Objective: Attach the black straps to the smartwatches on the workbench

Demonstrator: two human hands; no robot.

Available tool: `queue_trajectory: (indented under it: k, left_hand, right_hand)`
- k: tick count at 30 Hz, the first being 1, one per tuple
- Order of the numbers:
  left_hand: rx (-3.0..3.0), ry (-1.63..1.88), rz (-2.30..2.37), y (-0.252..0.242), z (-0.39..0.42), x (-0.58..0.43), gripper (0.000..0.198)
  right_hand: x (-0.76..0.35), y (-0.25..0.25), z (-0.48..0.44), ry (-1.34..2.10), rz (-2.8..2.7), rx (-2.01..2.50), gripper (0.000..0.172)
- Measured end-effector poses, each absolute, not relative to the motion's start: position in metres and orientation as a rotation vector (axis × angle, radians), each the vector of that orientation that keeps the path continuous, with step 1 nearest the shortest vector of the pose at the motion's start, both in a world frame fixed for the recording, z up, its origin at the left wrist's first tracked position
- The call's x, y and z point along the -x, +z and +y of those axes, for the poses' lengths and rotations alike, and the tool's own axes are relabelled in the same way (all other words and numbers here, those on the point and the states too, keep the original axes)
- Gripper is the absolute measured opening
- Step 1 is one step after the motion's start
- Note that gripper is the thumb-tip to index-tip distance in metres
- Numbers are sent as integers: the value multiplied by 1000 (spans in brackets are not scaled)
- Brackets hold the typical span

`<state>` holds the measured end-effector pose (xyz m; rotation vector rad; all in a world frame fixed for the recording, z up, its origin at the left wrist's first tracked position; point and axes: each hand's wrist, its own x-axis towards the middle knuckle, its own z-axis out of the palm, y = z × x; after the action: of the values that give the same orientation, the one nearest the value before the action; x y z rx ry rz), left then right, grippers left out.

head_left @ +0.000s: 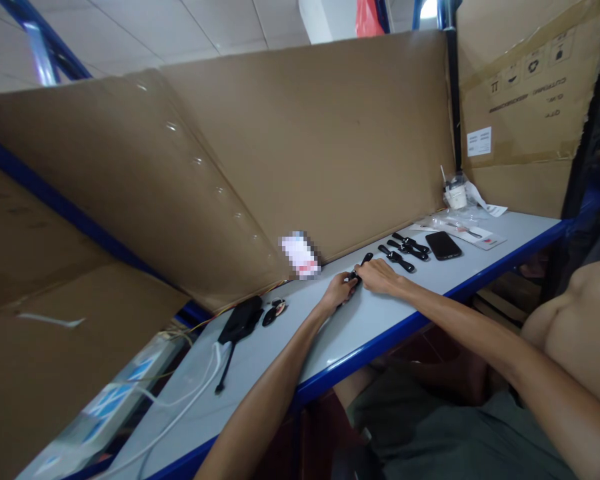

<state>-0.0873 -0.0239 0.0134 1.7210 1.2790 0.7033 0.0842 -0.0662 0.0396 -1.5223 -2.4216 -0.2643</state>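
Note:
My left hand (339,292) and my right hand (379,276) meet near the middle of the table, both with their fingers closed on a short black strap (367,257). One end of the strap sticks out past my right fingers. Its middle is mostly hidden by my fingertips, so I cannot tell what is at the join. To the right of my hands lie several similar black straps with small shiny metal parts, among them a nearer strap (398,259). Just beyond these is a black smartphone (443,245), lying flat.
A blurred-out lit panel (301,255) leans against the cardboard wall (330,147). At left are a black device (241,319) with a white cable and a small bunch of keys or fobs (274,311). Plastic packaging (463,227) and a cup (457,195) stand far right. The table has a blue edge (370,345).

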Motion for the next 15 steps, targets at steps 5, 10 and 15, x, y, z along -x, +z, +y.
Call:
queue_trajectory:
  k: [5, 10, 15]
  left_hand:
    - [-1576, 689, 1188, 20, -30, 89, 17]
    - [-1613, 692, 1198, 19, -32, 87, 17]
    - [-1842, 708, 1392, 14, -29, 81, 10]
  right_hand:
    - [-86, 39, -65, -242, -2419, 1519, 34]
    - [-91, 42, -67, -227, -2454, 1471, 33]
    - [-89, 44, -68, -299, -2489, 1457, 33]
